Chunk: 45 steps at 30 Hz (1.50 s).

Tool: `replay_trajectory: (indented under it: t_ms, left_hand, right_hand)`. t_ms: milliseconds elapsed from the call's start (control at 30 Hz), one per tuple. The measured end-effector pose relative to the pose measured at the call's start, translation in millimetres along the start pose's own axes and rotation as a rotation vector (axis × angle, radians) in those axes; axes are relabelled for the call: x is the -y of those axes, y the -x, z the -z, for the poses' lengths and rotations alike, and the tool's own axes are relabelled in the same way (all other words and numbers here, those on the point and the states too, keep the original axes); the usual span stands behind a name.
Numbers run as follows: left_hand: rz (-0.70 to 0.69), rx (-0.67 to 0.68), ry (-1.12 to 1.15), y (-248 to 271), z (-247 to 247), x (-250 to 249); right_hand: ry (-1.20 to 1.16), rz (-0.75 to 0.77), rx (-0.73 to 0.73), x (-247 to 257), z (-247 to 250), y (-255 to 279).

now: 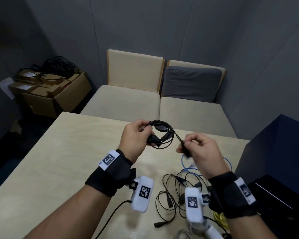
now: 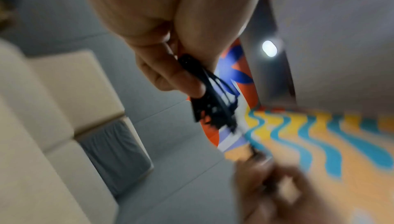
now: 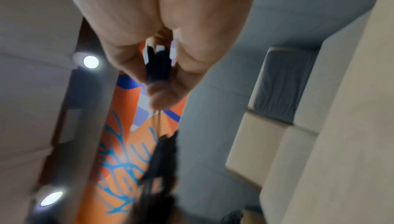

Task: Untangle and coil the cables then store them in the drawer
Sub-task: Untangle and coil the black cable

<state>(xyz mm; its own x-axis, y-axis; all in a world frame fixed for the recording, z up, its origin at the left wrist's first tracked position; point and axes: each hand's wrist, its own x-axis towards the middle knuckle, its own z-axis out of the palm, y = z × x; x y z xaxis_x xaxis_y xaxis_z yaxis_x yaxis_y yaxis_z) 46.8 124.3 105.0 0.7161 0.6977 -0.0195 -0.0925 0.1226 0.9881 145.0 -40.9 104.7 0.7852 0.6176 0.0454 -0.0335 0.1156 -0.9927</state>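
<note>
So my left hand [image 1: 135,135] was curled around the black coil [image 1: 160,138], held up off the tabletop [image 1: 59,161] so the loops wouldn't spill. My right hand [image 1: 202,150] pinched the loose tail [image 1: 186,151] just beside it, drawn taut, I reckon to wrap it round the bundle and lock it. The tangle [image 1: 178,195] lay on the tabletop under my right wrist, not yet sorted.
</note>
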Motion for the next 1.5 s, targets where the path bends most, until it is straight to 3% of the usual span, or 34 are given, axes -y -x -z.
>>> replay_trajectory:
  t_ms: [133,300,400,500,667,1067,1233,1500]
  left_hand:
    - [-0.001,-0.032,0.051,5.1,-9.4,6.9]
    - [-0.068,-0.062,-0.036,9.9,-5.3,16.3]
    - [-0.05,-0.025,-0.01,14.4,-3.0,18.9]
    - [-0.021,0.058,-0.014,19.7,-2.9,25.7]
    - [0.086,0.156,-0.105,26.7,8.7,44.3]
    - [0.352,0.132,-0.237,57.6,46.1,117.7]
    - [0.449,0.219,-0.314,72.3,51.4,144.7]
    - [0.498,0.472,-0.708,96.6,66.4,193.2]
  right_hand:
    - [0.227,0.031,0.068,-19.3,-14.4,7.3]
    - [0.26,0.038,0.043,-17.9,-17.3,7.8]
    - [0.139,-0.061,0.008,-18.4,-17.2,5.6]
    - [0.245,-0.144,0.091,-24.0,-15.5,4.0]
    - [0.187,-0.284,0.114,-41.5,-13.1,10.5]
    - [0.237,-0.513,0.105,-117.8,-37.2,52.3]
    - [0.303,-0.597,0.067,-142.7,-36.5,77.6]
    - [0.437,-0.742,0.001,-161.6,-36.6,136.2]
